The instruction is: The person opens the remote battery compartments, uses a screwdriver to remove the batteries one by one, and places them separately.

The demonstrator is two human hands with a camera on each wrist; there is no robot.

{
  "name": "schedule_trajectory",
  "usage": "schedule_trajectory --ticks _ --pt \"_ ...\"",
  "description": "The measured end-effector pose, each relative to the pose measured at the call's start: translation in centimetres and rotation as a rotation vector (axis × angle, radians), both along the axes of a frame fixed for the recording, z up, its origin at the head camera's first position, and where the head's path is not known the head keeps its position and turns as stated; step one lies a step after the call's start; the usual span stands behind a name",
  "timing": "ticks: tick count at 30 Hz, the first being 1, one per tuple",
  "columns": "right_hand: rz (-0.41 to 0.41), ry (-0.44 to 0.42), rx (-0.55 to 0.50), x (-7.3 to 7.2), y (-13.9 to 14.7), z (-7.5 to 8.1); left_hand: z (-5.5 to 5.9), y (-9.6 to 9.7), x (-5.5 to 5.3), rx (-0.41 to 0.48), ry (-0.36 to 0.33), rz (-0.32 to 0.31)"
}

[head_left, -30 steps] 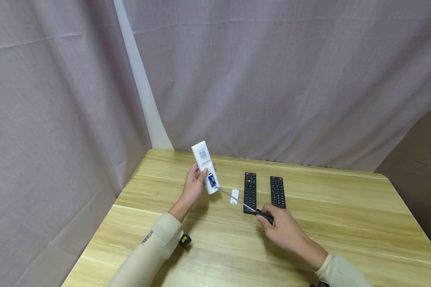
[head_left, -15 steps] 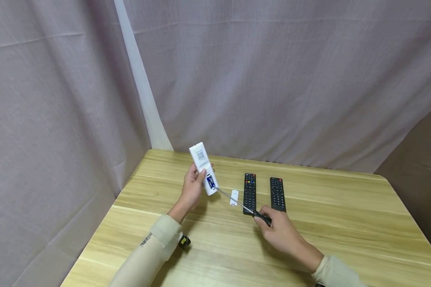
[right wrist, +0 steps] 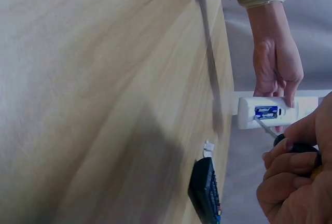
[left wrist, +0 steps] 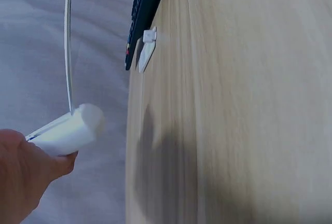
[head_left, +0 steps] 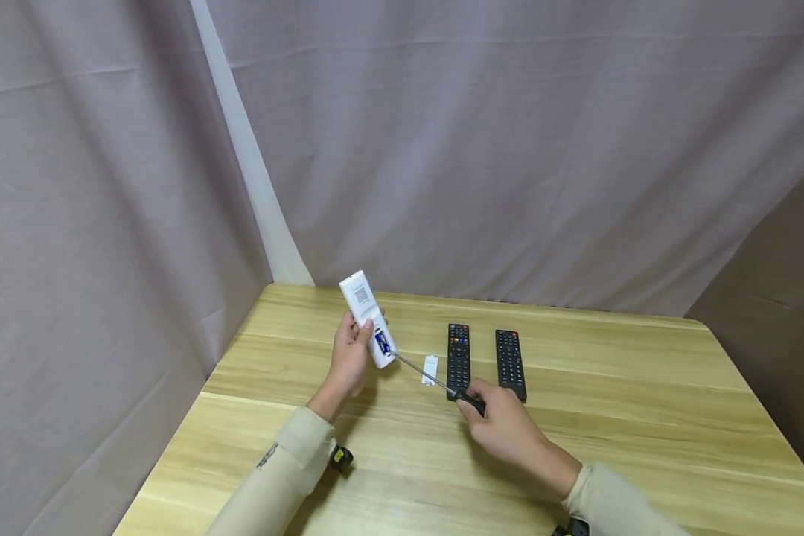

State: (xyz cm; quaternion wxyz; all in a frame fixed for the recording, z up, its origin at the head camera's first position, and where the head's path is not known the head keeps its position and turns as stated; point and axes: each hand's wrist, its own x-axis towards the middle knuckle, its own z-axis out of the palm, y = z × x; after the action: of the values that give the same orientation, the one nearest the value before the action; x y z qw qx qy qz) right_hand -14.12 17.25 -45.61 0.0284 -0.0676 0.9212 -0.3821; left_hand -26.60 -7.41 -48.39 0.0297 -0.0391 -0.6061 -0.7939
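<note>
My left hand (head_left: 350,356) grips a white remote control (head_left: 359,298) above the table, its back turned up and tilted. The thumb lies across the back beside the uncovered battery compartment, where blue batteries (right wrist: 266,112) sit. In my right hand (head_left: 505,424) is a screwdriver (head_left: 470,403), held by its black handle. Its thin metal shaft points left, and the tip touches the compartment's lower end. On the table between the hands lies the small white battery cover (head_left: 430,370).
Two black remote controls lie on the wooden table (head_left: 616,387): one black remote (head_left: 458,357) beside the cover, another black remote (head_left: 511,363) farther right. A grey curtain (head_left: 482,149) hangs behind the table's back edge.
Both hands, with the white remote and the screwdriver, have shifted slightly left and down in the head view, which itself has turned a little. The screwdriver tip stays at the battery compartment.
</note>
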Motion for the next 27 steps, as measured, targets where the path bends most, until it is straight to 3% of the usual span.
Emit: schedule_trajectory --ticks 12,21,27 --pt "-0.037 0.009 -0.086 0.8 0.4 -1.6 0.3 -0.7 -0.2 0.069 -0.118 0.025" --pt "-0.044 0.082 -0.125 1.1 0.7 -2.4 0.4 -0.9 -0.4 0.099 -0.135 0.005" --pt "-0.062 0.062 -0.120 1.2 1.0 -2.4 0.2 -0.5 -0.4 0.102 -0.138 0.000"
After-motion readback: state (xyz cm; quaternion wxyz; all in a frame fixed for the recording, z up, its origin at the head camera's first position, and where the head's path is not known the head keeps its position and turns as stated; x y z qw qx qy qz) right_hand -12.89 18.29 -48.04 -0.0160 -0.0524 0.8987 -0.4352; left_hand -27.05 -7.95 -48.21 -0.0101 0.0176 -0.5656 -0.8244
